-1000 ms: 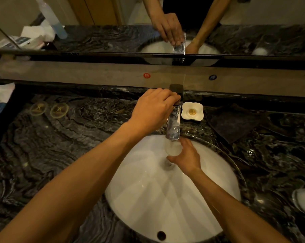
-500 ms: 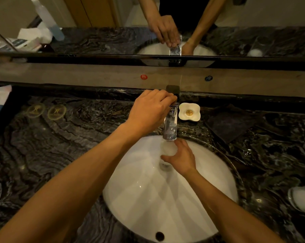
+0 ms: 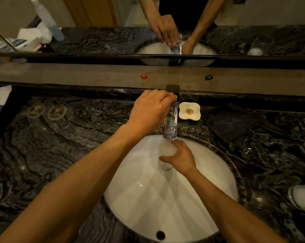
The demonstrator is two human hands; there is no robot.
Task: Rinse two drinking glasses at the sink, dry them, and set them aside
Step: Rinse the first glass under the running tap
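A clear drinking glass [image 3: 165, 151] is held upright under the chrome faucet [image 3: 170, 126], over the white basin [image 3: 148, 199]. Foamy water fills its top. My right hand [image 3: 180, 157] wraps around the glass from the right. My left hand [image 3: 150, 112] grips the faucet handle at the top of the tap. A second glass-like object [image 3: 301, 197] stands on the counter at the right edge; its shape is blurred.
A dark marble counter [image 3: 60, 146] surrounds the basin. A white flower-shaped dish [image 3: 189, 111] sits right of the faucet, a dark folded cloth [image 3: 234, 123] further right. Two coasters [image 3: 46, 110] lie at the back left. A mirror runs along the back wall.
The glass has filled with foamy water and sits slightly lower in the basin. My left hand stays on the faucet handle.
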